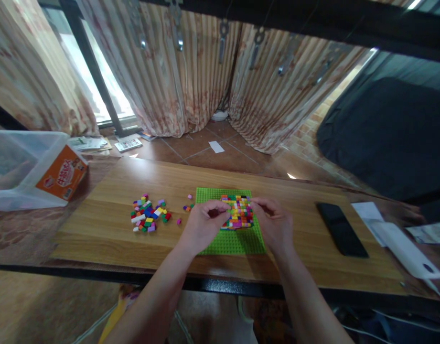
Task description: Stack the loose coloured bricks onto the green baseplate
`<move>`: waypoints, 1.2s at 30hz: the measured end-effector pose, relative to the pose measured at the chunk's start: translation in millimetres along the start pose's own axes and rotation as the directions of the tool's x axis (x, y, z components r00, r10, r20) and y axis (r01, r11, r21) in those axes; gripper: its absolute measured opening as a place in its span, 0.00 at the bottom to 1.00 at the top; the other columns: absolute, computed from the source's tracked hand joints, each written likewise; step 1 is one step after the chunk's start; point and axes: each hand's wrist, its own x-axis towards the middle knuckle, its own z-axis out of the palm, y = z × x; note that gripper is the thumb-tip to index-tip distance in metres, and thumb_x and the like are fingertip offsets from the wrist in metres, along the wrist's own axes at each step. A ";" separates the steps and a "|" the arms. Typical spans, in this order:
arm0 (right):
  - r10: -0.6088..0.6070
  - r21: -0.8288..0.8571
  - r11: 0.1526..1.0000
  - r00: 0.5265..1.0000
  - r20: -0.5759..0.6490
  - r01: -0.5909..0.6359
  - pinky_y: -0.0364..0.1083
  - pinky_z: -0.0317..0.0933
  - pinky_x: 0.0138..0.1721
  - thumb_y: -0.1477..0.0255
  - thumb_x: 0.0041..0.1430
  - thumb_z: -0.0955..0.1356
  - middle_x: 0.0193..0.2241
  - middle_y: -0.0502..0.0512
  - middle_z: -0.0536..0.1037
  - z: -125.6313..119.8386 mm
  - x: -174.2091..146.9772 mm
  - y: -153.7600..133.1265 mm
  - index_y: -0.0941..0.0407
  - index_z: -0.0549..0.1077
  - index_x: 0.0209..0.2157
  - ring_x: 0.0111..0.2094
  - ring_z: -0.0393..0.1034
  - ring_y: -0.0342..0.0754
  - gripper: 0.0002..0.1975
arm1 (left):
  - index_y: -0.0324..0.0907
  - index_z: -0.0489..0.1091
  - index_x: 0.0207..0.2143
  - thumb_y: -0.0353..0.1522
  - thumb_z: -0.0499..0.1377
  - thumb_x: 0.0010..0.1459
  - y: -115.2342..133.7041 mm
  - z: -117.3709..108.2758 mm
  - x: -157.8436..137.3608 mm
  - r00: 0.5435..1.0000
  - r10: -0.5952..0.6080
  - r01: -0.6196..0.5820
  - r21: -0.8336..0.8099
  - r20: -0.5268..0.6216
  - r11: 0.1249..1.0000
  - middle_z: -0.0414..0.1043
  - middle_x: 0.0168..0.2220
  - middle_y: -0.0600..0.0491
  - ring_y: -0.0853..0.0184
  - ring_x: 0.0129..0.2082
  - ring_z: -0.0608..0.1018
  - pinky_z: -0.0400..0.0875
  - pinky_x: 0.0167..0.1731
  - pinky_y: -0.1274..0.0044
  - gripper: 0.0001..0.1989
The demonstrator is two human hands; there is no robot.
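Note:
A block built of many coloured toy bricks stands on a green studded baseplate. From the left, my left hand reaches over the block's left side, thumb and forefinger brought together in a pinch. What sits between those fingertips is too small to make out. My right hand is at the block's right edge, its fingers curled and the fingertips close to or touching the bricks. Whether it holds a piece is hidden. Loose toy bricks lie in a scattered pile left of the baseplate, with a few strays nearer my left hand.
A black phone lies on the wooden board to the right. Beyond it are a white device with a cable and papers. A clear plastic bin with an orange label stands at the far left. Curtains hang behind.

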 end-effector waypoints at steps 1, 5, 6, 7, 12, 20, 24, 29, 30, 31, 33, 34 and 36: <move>0.000 -0.001 1.000 1.000 0.008 0.000 0.50 0.67 0.40 0.69 0.56 0.69 0.34 0.54 0.80 0.6 -0.3 0.1 0.53 0.80 0.32 0.37 0.74 0.49 0.07 | 0.42 0.76 0.30 0.27 0.63 0.50 0.4 2.0 -1.0 1.000 0.031 -0.031 0.056 -0.002 0.998 0.74 0.27 0.55 0.70 0.28 0.74 0.68 0.32 0.76 0.03; -0.010 -0.001 1.000 0.999 0.032 0.010 0.50 0.66 0.41 0.69 0.57 0.68 0.34 0.54 0.80 3.1 -2.5 -0.7 0.54 0.80 0.32 0.37 0.74 0.49 0.07 | 0.43 0.77 0.30 0.25 0.60 0.53 1.0 9.0 -3.7 0.986 0.168 -0.163 0.308 0.011 0.937 0.75 0.28 0.55 0.68 0.31 0.76 0.69 0.37 0.74 0.06; -0.006 0.004 1.000 0.999 0.034 0.006 0.49 0.66 0.41 0.69 0.57 0.68 0.34 0.54 0.80 3.4 -2.9 -0.9 0.54 0.80 0.33 0.37 0.74 0.48 0.07 | 0.44 0.77 0.30 0.25 0.60 0.53 1.2 10.6 -3.9 0.982 0.189 -0.182 0.354 0.017 0.917 0.76 0.29 0.55 0.68 0.32 0.76 0.69 0.38 0.74 0.07; -0.001 0.010 1.000 0.999 0.035 0.000 0.49 0.66 0.41 0.70 0.57 0.68 0.34 0.54 0.80 3.7 -3.2 -1.1 0.54 0.80 0.33 0.37 0.74 0.48 0.07 | 0.44 0.77 0.30 0.24 0.60 0.54 1.3 12.0 -3.9 0.978 0.206 -0.197 0.394 0.019 0.898 0.76 0.29 0.55 0.67 0.33 0.76 0.68 0.39 0.73 0.08; 0.015 0.029 0.999 0.998 0.058 -0.017 0.50 0.66 0.42 0.69 0.57 0.69 0.34 0.54 0.80 4.3 -3.5 -1.1 0.54 0.80 0.33 0.37 0.74 0.49 0.07 | 0.47 0.77 0.28 0.24 0.63 0.53 2.7 17.8 -4.3 0.962 0.273 -0.237 0.563 0.021 0.792 0.77 0.30 0.56 0.66 0.34 0.75 0.66 0.40 0.71 0.08; 0.085 0.049 0.995 0.994 0.070 -0.088 0.51 0.66 0.42 0.67 0.56 0.69 0.36 0.55 0.79 5.9 -4.3 2.2 0.54 0.80 0.34 0.38 0.73 0.49 0.08 | 0.46 0.76 0.27 0.28 0.64 0.53 3.5 25.3 -6.4 0.949 0.315 -0.217 0.708 -0.007 0.671 0.77 0.30 0.56 0.64 0.34 0.73 0.61 0.39 0.70 0.04; 0.150 0.046 0.987 0.983 0.102 -0.155 0.53 0.67 0.41 0.65 0.53 0.70 0.41 0.56 0.78 7.9 -6.2 4.5 0.53 0.79 0.37 0.38 0.74 0.50 0.10 | 0.45 0.73 0.27 0.27 0.64 0.53 5.4 27.4 -8.0 0.952 0.306 -0.199 0.714 -0.022 0.672 0.76 0.30 0.56 0.65 0.34 0.73 0.61 0.39 0.70 0.04; 0.144 -0.008 0.990 0.985 0.094 -0.144 0.53 0.66 0.41 0.65 0.50 0.72 0.41 0.58 0.77 9.9 -6.6 -1.8 0.54 0.79 0.36 0.41 0.73 0.53 0.12 | 0.44 0.71 0.24 0.27 0.62 0.54 5.8 28.2 -8.3 0.952 0.307 -0.204 0.723 -0.012 0.660 0.76 0.30 0.56 0.65 0.35 0.73 0.60 0.39 0.71 0.07; 0.142 -0.012 0.990 0.986 0.091 -0.141 0.53 0.66 0.41 0.65 0.50 0.72 0.41 0.58 0.77 10.1 -6.5 -3.2 0.54 0.79 0.36 0.41 0.73 0.53 0.12 | 0.44 0.71 0.24 0.27 0.62 0.55 5.5 28.2 -8.3 0.951 0.308 -0.206 0.723 -0.009 0.659 0.76 0.30 0.56 0.65 0.35 0.73 0.60 0.39 0.71 0.08; 0.140 -0.014 0.990 0.986 0.089 -0.140 0.53 0.66 0.41 0.65 0.50 0.72 0.41 0.58 0.77 10.3 -6.5 -4.2 0.54 0.79 0.36 0.41 0.73 0.52 0.12 | 0.44 0.72 0.24 0.27 0.61 0.55 5.2 28.3 -8.3 0.951 0.308 -0.206 0.725 -0.008 0.658 0.76 0.30 0.56 0.65 0.35 0.73 0.60 0.39 0.71 0.08; 0.136 -0.015 0.991 0.987 0.084 -0.135 0.53 0.67 0.42 0.65 0.50 0.72 0.41 0.58 0.77 10.5 -6.6 -4.6 0.55 0.78 0.36 0.41 0.73 0.52 0.12 | 0.44 0.72 0.24 0.28 0.60 0.56 4.7 28.4 -8.5 0.952 0.306 -0.202 0.729 -0.010 0.654 0.76 0.30 0.56 0.66 0.35 0.73 0.60 0.39 0.71 0.08; 0.135 -0.011 0.991 0.987 0.085 -0.135 0.53 0.67 0.42 0.65 0.50 0.72 0.41 0.58 0.77 10.5 -6.7 -4.0 0.55 0.78 0.36 0.40 0.73 0.52 0.12 | 0.44 0.72 0.24 0.28 0.60 0.56 4.4 28.4 -8.7 0.952 0.306 -0.202 0.732 -0.009 0.651 0.76 0.30 0.56 0.66 0.35 0.73 0.60 0.39 0.71 0.08; 0.134 0.004 0.991 0.987 0.089 -0.135 0.53 0.67 0.42 0.66 0.50 0.72 0.41 0.57 0.77 10.6 -7.0 -1.8 0.55 0.78 0.36 0.40 0.73 0.51 0.11 | 0.45 0.72 0.25 0.28 0.60 0.56 3.8 28.4 -8.9 0.949 0.315 -0.212 0.735 -0.002 0.644 0.76 0.30 0.56 0.65 0.35 0.73 0.60 0.39 0.71 0.07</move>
